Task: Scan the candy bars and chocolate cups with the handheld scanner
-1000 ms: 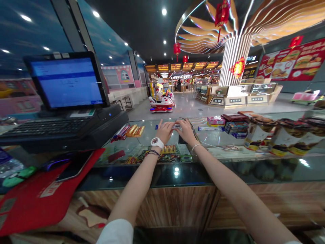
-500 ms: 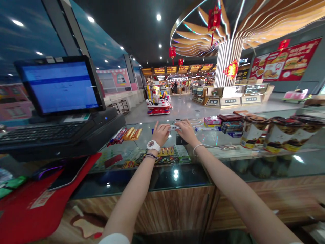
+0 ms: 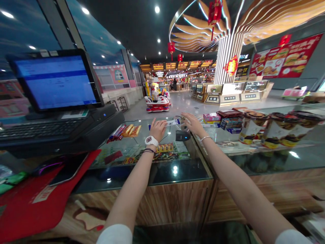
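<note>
Over the glass counter, my left hand, with a white watch on its wrist, pinches the left end of a slim white-and-blue packet. The packet lies level and points to the right. My right hand is just beyond the packet's right end, its fingers stretched out and holding nothing. Below that hand sits a small black device with a blue light. Another slim packet lies right of my right hand, beside a stack of small boxes.
A monitor and keyboard stand on the left. Snack bars lie on the glass. Large brown-lidded cups stand at the right. A phone rests on a red mat at the near left.
My right hand has let go of the packet and moved right, its fingers spreading. The packet's right end and the black device have come into fuller view. My left hand keeps its hold.
</note>
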`<state>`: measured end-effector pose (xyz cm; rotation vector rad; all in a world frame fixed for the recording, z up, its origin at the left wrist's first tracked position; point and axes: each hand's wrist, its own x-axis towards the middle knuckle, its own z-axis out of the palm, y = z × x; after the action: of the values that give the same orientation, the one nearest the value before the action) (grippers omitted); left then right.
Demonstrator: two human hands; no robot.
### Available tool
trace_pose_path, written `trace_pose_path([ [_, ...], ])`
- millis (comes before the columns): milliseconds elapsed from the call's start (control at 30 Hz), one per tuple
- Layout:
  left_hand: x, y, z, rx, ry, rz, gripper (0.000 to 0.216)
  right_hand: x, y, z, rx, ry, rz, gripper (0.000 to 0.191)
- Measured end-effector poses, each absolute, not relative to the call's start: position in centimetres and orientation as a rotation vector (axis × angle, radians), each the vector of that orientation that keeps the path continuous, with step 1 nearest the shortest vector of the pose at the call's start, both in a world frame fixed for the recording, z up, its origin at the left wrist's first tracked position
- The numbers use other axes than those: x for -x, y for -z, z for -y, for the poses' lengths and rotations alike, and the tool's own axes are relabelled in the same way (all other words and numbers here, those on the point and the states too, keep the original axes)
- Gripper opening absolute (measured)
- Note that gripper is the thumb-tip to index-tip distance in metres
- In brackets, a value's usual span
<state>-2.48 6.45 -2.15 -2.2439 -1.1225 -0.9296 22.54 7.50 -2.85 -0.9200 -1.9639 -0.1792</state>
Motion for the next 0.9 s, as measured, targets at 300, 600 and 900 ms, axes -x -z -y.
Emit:
trace_pose_path([
  [300,3.2,2.8,-7.1,2.261,0.915,1.230,0.024,-26.4,7.1,-9.4,1.083,0.118,2.407,0.093],
  [600,3.1,2.7,-6.8,2.286,0.902,1.315,0.023,-25.9,8.2,-9.6,1.029,-0.044,2.476,0.086],
  [900,3.1,2.8,-6.7,2.301,0.886,1.322,0.023,-25.7,8.3,-9.4,0.958,-0.047,2.436,0.069],
])
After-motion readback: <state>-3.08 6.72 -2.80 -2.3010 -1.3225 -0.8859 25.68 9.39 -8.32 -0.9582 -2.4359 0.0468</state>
